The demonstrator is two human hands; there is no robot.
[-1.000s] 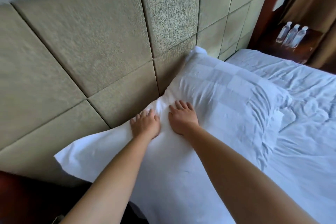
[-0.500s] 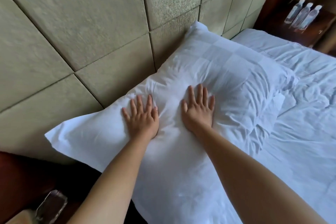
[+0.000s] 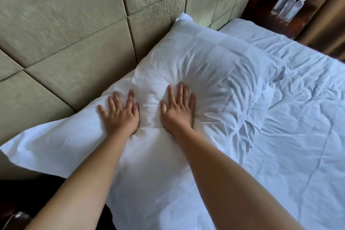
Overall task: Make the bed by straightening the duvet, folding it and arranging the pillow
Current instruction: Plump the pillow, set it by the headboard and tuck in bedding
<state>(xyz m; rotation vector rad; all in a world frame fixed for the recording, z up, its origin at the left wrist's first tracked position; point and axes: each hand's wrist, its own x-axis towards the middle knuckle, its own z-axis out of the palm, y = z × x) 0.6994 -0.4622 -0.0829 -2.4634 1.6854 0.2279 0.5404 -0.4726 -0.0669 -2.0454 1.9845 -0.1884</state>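
A white checked pillow lies on the bed with its long edge against the padded headboard. My left hand presses flat on the pillow's near part, fingers spread. My right hand presses flat beside it, a little further right, and the fabric dents around both palms. The pillowcase's loose end sticks out over the bed's left edge. A wrinkled white duvet covers the bed to the right of the pillow.
A dark wooden bedside table stands at the far right and carries three clear water bottles. A brown curtain hangs beyond it. Dark furniture sits at the lower left, below the bed's edge.
Both hands have slid away from the headboard onto the pillow's top and flattened out, fingers now spread. They have also moved a little apart.
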